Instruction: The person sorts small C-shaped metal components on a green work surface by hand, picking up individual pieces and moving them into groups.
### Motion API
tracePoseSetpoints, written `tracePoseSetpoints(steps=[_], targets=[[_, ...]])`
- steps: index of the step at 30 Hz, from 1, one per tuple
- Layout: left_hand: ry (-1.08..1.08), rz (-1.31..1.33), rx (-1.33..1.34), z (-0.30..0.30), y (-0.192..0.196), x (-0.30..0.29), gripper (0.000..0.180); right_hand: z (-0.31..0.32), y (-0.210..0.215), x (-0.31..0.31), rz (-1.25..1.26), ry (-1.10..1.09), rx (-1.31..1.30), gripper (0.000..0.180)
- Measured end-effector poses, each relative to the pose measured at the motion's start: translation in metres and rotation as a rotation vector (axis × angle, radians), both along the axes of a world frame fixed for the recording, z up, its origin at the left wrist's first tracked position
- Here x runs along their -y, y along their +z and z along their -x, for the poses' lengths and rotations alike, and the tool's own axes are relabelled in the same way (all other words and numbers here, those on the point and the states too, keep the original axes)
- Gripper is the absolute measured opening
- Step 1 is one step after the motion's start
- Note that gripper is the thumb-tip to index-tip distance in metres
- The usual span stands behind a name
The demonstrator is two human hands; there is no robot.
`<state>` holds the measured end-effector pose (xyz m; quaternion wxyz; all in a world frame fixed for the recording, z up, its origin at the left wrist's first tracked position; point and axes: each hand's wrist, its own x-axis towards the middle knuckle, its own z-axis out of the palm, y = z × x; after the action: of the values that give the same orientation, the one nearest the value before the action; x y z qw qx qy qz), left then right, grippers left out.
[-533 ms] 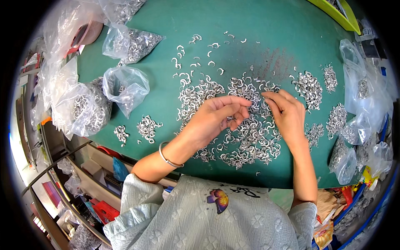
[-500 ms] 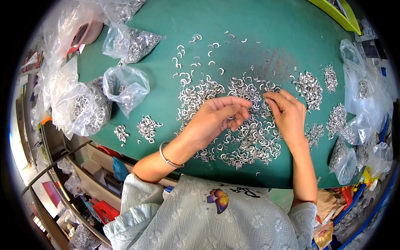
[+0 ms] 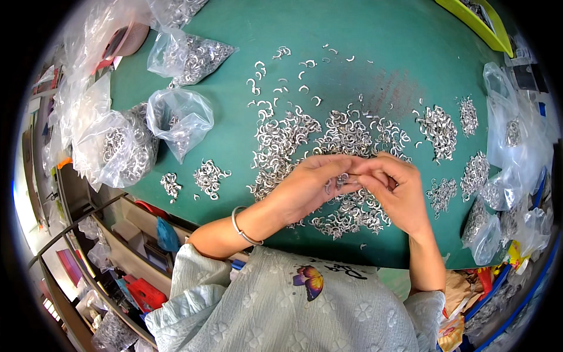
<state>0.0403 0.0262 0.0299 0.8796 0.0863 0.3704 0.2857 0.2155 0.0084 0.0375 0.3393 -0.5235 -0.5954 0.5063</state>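
Observation:
Over a large spread of small curved silvery metal pieces (image 3: 355, 214), my two hands meet at the fingertips. Several of these curved pieces (image 3: 335, 184) show in the curled fingers of my left hand (image 3: 308, 185). My right hand (image 3: 400, 190) is closed in a pinch against the left fingers; whatever lies in its pinch is hidden. A silver bangle (image 3: 239, 226) circles my left wrist. Beyond the hands, the heap (image 3: 343, 130) continues, with loose single pieces scattered farther off.
The green tabletop (image 3: 234, 141) carries smaller piles on the left (image 3: 210, 179) and right (image 3: 437, 132). Clear bags of metal pieces (image 3: 202, 58) stand at the left, including an open bag (image 3: 180, 120). More plastic bags (image 3: 484, 234) line the right edge. A yellow-green tray (image 3: 478, 26) sits far right.
My right hand has moved left and my hands, apart before, now touch at the fingertips. Curved pieces now show in my left fingers. The whole view has shifted slightly.

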Motion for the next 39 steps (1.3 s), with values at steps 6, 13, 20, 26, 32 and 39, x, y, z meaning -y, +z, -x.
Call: tracePoseSetpoints(steps=[6,13,20,26,32,39], targets=[[-0.21,-0.288,-0.237,0.003,-0.003,-0.015,0.023,-0.007,-0.021,-0.036,-0.184,-0.284,0.495,0.009],[-0.22,-1.474,-1.177,-0.019,-0.022,-0.073,0.014,-0.007,-0.034,-0.046,-0.339,-0.254,0.701,0.008],[-0.293,-1.477,-1.2,-0.029,-0.031,-0.078,0.01,-0.02,-0.033,-0.041,-0.033,-0.361,0.277,0.005],[-0.34,-0.242,-0.121,-0.008,-0.002,-0.065,0.012,-0.013,-0.003,-0.016,0.081,-0.242,-0.211,0.004],[-0.227,0.029,0.162,-0.004,-0.013,-0.051,0.02,-0.005,0.008,-0.02,0.016,0.026,-0.115,0.015],[-0.218,-0.494,-0.486,0.005,-0.005,-0.064,0.026,0.0,-0.025,-0.076,-0.318,-0.193,0.609,0.014]])
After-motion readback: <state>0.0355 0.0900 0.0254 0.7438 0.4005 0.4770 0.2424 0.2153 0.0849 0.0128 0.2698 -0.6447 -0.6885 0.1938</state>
